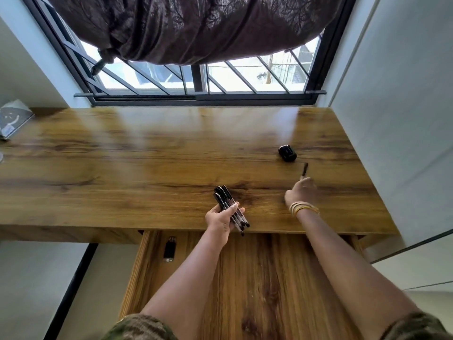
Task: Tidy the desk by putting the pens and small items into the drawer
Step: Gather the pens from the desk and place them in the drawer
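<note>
Drawer [257,278] open below bench [147,155], lighter [169,249] inside. Black case [287,153] beyond right hand [300,193], whose fingers pinch one pen [304,171]. Left hand [221,218] grips pen bundle [230,208] above drawer.

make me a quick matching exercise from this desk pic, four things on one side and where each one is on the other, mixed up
Things:
1. bundle of pens
2. single pen
3. black case
4. lighter

Places:
A. lying in the open drawer, near its left wall
B. on the desk, far right, beyond the right hand
C. gripped in the left hand over the desk's front edge
D. at the right hand's fingertips, just nearer than the case

Pairs: 1-C, 2-D, 3-B, 4-A
</note>
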